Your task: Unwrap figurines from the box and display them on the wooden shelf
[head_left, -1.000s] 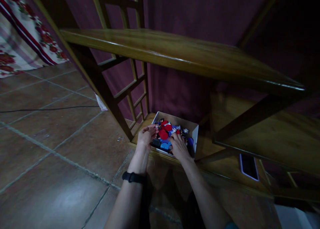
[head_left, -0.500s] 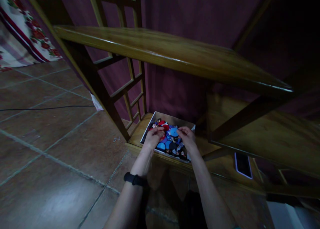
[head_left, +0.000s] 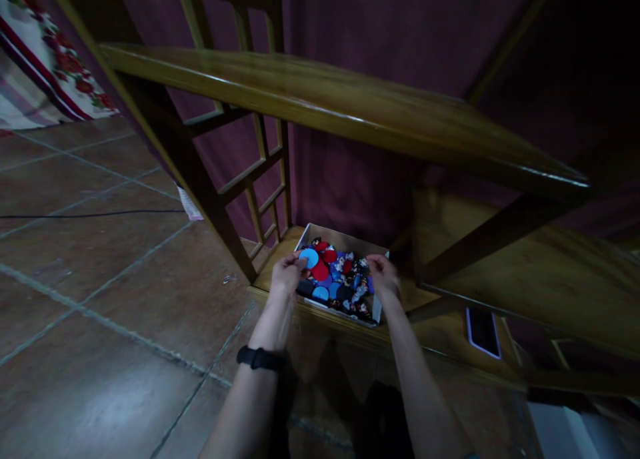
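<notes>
My left hand (head_left: 286, 273) is over the left side of a shallow cardboard box (head_left: 345, 235), pinching a light blue disc (head_left: 309, 258) between thumb and fingers. Just below that disc a red disc (head_left: 320, 269) shows; whether it is held too I cannot tell. My right hand (head_left: 384, 275) hovers at the box's right side, slightly blurred, its fingers apart and pointing left, with no object visible in them. Several red, blue and dark discs fill the box, such as a blue disc (head_left: 321, 293), mixed with small printed figures (head_left: 356, 299).
The box rests on a low wooden shelf (head_left: 270, 279) against a purple wall (head_left: 345, 179). A wooden board (head_left: 325, 99) spans above it, with a lattice panel (head_left: 250, 179) at left. A phone (head_left: 483, 332) lies to the right. A cable (head_left: 90, 213) crosses the tiled floor.
The light blue disc, earlier at my right fingertips, is now in my left hand. My left hand has shifted left and my right hand slightly right. More red discs show in the box.
</notes>
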The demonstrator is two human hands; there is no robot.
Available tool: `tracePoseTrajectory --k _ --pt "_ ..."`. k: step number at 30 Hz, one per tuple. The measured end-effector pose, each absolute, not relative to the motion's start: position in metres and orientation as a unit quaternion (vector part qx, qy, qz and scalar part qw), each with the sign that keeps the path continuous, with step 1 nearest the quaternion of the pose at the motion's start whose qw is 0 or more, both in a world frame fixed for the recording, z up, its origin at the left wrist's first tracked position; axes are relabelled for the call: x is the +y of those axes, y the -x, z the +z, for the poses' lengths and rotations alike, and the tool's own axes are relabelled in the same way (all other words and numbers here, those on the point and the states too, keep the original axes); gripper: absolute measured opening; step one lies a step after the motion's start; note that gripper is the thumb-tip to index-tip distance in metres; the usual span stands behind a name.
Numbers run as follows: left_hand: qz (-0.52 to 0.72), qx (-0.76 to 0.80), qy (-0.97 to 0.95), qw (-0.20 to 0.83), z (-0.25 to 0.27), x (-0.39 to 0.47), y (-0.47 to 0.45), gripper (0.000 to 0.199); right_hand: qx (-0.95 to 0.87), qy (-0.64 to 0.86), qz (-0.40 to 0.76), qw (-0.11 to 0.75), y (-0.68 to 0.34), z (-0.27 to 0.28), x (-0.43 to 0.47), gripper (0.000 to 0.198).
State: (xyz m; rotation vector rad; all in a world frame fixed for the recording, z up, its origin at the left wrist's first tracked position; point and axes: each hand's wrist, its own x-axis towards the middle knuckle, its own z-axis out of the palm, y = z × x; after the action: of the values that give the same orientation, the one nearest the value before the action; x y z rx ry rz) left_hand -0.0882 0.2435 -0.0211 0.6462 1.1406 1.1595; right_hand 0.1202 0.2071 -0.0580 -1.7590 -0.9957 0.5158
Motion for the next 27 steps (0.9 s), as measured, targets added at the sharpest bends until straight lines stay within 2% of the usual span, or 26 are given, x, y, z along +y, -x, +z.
tracePoseTrajectory --k 7,11,15,19,27 --pt "0.509 0.498 -0.260 0.652 -0.019 0.245 0.093 0.021 -0.541 0.792 0.152 0.239 -0.116 -0.069 0.197 0.020" --pt "0.512 0.511 -0.246 0.645 -0.015 0.247 0.100 0.020 -0.561 0.797 0.171 0.145 -0.112 -0.074 0.188 0.030" --pt "0.527 0.516 -0.229 0.635 -0.009 0.247 0.106 0.020 -0.553 0.795 0.213 0.128 -0.116 -0.073 0.184 0.027" --pt "0.541 0.500 -0.217 0.640 -0.007 0.246 0.106 0.022 -0.546 0.799 0.207 0.144 -0.118 -0.069 0.181 0.016" --pt "0.526 0.496 -0.216 0.656 -0.009 0.249 0.109 0.022 -0.550 0.783 0.161 0.242 -0.121 -0.073 0.183 0.019"
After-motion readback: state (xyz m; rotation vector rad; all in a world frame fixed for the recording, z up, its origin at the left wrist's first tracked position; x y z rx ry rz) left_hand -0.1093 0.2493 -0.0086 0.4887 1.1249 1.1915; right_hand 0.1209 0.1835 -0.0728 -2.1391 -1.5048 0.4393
